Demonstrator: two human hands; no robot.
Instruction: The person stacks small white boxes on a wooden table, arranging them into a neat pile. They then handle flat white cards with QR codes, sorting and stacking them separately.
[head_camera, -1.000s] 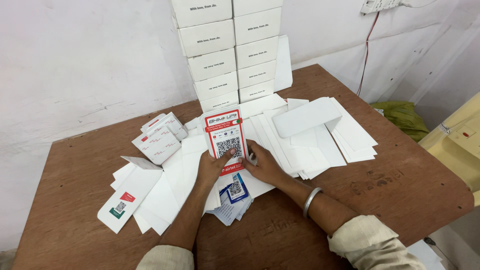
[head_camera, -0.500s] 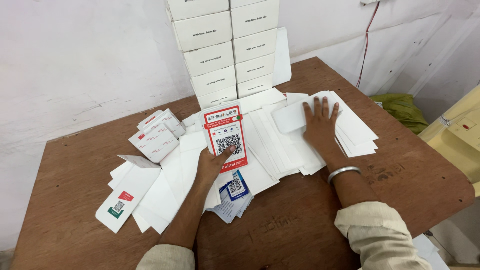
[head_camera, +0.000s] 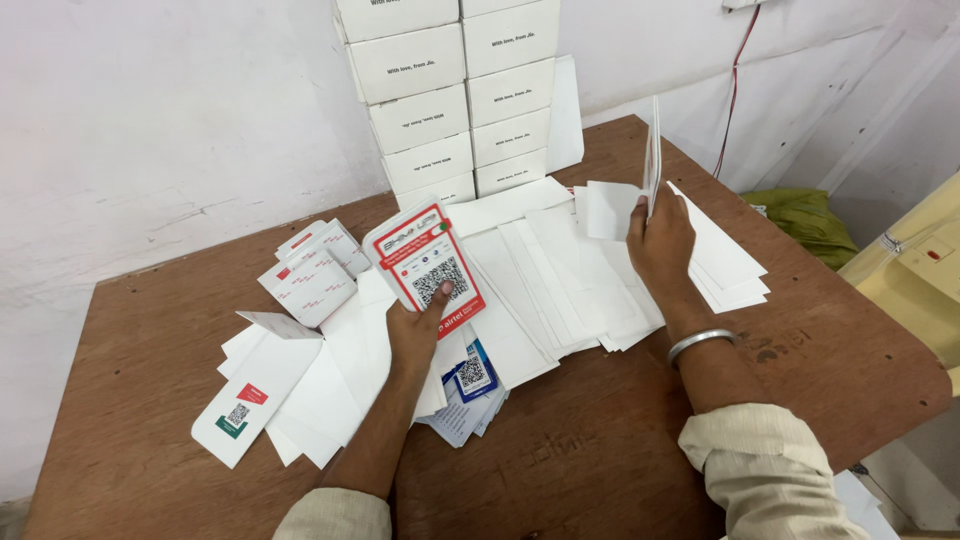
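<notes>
White flat sheet (head_camera: 652, 150) stands edge-up in your right hand (head_camera: 660, 240), right of red card (head_camera: 428, 262); left hand (head_camera: 415, 335) pinches card, prob. thumb on top.

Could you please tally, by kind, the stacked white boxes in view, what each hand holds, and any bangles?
Stacked white boxes: 10
Red-framed card in the left hand: 1
White sheet in the right hand: 1
Metal bangle: 1
Total: 13
</notes>
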